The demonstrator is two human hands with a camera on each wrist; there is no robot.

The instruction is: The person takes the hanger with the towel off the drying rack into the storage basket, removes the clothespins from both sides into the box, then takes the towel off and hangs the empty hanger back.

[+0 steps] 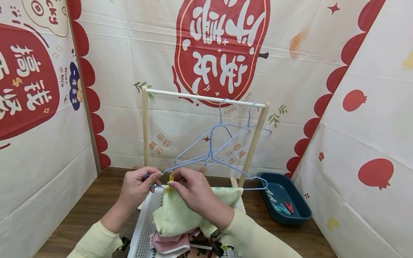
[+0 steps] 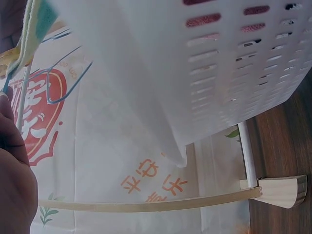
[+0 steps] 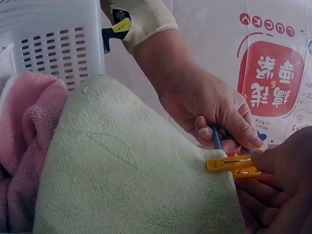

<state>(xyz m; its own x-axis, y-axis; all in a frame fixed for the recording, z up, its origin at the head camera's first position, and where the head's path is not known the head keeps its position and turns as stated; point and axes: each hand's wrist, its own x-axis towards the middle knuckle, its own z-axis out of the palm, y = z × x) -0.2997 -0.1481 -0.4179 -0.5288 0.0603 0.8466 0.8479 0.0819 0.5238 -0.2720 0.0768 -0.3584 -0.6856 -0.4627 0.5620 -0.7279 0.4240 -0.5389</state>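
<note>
My left hand (image 1: 137,184) grips the left end of a blue clothes hanger (image 1: 211,141), held above a white basket. Over the hanger's lower bar lies a pale green towel (image 1: 177,218), which hangs down toward the basket. A yellow clothespin (image 3: 226,164) sits at the towel's top left corner by the bar. My right hand (image 1: 196,190) pinches this clothespin between thumb and fingers. In the right wrist view, the left hand's fingers curl around the bar just beyond the clip. The left wrist view catches only part of the left hand (image 2: 17,180) at its edge.
The white perforated basket (image 1: 143,229) holds a pink cloth (image 1: 171,243) and other fabrics. Behind it stands a wooden-post rack with a white rail (image 1: 193,96), where two blue hangers hang at the right. A dark teal basin (image 1: 301,215) with several clothespins (image 1: 284,208) stands to the right.
</note>
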